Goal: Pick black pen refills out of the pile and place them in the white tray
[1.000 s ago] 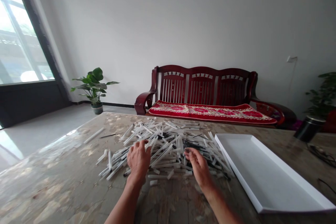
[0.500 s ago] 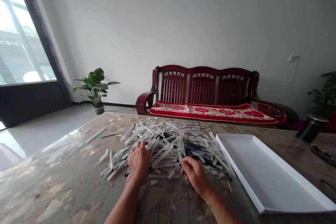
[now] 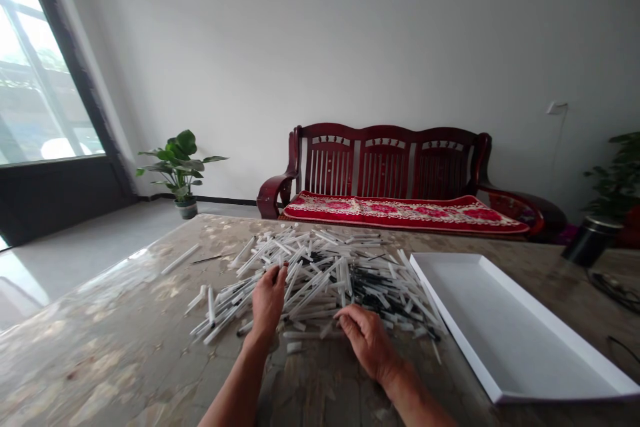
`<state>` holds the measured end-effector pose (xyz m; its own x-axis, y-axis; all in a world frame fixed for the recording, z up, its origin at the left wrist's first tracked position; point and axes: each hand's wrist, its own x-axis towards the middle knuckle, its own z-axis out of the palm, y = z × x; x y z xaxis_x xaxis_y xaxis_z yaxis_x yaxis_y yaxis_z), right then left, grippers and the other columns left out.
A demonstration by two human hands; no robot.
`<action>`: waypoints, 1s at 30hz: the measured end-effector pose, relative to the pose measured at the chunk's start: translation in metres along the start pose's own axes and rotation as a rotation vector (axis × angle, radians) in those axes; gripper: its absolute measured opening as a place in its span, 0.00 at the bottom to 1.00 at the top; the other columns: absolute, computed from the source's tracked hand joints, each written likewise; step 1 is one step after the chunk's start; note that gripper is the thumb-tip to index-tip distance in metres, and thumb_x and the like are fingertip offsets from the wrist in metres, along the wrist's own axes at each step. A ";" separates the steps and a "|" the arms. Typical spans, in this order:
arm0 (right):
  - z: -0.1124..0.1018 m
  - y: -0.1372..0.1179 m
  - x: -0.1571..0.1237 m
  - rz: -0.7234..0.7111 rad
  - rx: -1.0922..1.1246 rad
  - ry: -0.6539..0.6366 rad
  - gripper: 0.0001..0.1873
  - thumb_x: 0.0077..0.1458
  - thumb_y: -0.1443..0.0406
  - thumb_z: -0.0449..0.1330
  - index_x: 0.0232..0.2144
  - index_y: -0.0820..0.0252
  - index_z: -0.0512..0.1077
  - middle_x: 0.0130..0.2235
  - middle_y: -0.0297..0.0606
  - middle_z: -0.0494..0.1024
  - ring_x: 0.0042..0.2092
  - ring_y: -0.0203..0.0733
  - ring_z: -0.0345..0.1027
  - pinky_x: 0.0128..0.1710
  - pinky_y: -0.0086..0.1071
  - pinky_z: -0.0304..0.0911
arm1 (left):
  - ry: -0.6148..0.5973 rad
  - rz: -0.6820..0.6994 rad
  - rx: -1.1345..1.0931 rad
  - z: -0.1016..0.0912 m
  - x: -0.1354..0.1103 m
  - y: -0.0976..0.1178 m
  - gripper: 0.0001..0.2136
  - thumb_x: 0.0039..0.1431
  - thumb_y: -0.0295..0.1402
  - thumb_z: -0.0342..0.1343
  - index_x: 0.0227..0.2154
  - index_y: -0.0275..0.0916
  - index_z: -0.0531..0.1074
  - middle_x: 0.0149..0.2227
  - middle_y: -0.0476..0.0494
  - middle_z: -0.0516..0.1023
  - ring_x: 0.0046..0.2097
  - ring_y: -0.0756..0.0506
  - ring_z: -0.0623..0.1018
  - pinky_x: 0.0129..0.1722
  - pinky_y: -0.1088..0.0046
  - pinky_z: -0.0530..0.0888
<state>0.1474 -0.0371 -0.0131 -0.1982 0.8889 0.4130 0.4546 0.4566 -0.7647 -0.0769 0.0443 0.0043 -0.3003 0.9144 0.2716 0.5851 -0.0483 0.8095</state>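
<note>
A loose heap of pen parts lies on the table, made of whitish translucent barrels, small pale caps and thin black pieces. At the heap's near left side, my left hand is closed, its thumb and fingers drawn together. Pale pieces show right by those fingertips, but I cannot make out which, if any, is held. My right hand is at the near edge of the heap with fingers curled and thumb pressed toward the index finger. Whatever it pinches is hidden or too small to name.
To the right of the heap stands a shallow white tray. A single barrel and a thin dark rod lie apart at the left. Beyond the patterned table are a red wooden bench and a potted plant.
My left hand has lifted slightly, its fingers drawing together near the pale pieces. My right hand has shifted a little left, its index finger now reaching farther out.
</note>
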 end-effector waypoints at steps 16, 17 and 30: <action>-0.053 -0.015 0.010 0.559 0.668 -1.114 0.29 0.52 0.43 0.61 0.39 0.65 0.77 0.27 0.37 0.80 0.20 0.33 0.72 0.13 0.20 0.55 | -0.253 -0.152 0.558 -0.069 0.000 0.004 0.14 0.59 0.38 0.49 0.41 0.47 0.78 0.42 0.43 0.83 0.43 0.39 0.80 0.32 0.71 0.66; -0.054 -0.013 0.009 0.586 0.641 -1.198 0.28 0.53 0.45 0.62 0.40 0.64 0.78 0.27 0.37 0.80 0.21 0.33 0.73 0.15 0.20 0.59 | -0.315 -0.132 0.595 -0.071 0.000 0.002 0.12 0.57 0.37 0.51 0.38 0.47 0.79 0.41 0.44 0.83 0.43 0.40 0.80 0.32 0.71 0.66; -0.015 -0.010 0.005 0.226 0.404 -0.564 0.17 0.52 0.63 0.63 0.45 0.57 0.78 0.46 0.40 0.82 0.49 0.47 0.74 0.51 0.39 0.66 | -0.538 0.060 0.698 -0.056 -0.007 -0.007 0.19 0.45 0.24 0.55 0.42 0.46 0.73 0.40 0.45 0.80 0.42 0.41 0.79 0.32 0.72 0.64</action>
<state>0.1555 -0.0375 0.0040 -0.6042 0.7968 -0.0108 0.2027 0.1406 -0.9691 -0.1213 0.0157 0.0257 0.0385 0.9919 -0.1208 0.9678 -0.0070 0.2514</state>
